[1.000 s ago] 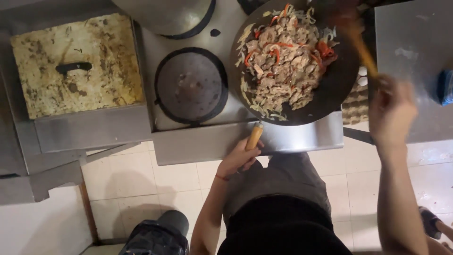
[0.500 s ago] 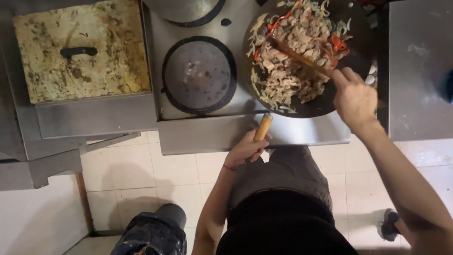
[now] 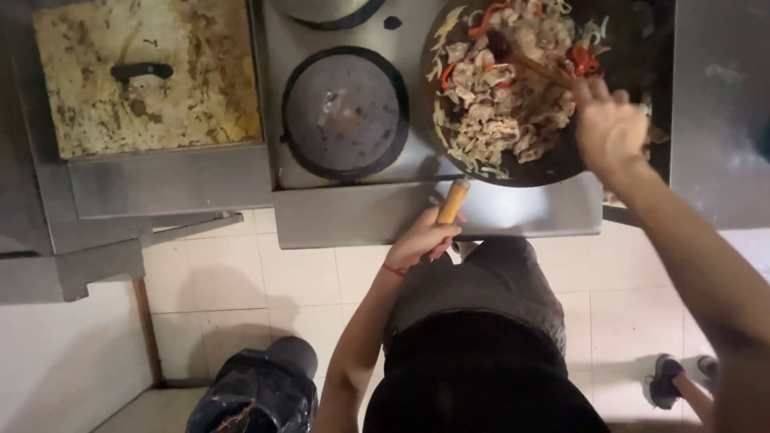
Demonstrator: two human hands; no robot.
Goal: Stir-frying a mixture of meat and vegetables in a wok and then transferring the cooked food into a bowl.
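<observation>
Fingers of my left hand gripped the wok handle; my right hand clenched the wooden spatula over the stir-fry.

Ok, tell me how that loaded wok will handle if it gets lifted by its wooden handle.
The wok is heaped with stir-fry, so it would likely feel heavy and nose-down. The left hand grips only the end of the wooden handle, so the long lever probably strains the wrist. The loose strips may slide if it tilts; the right hand works a wooden utensil in them.
</observation>
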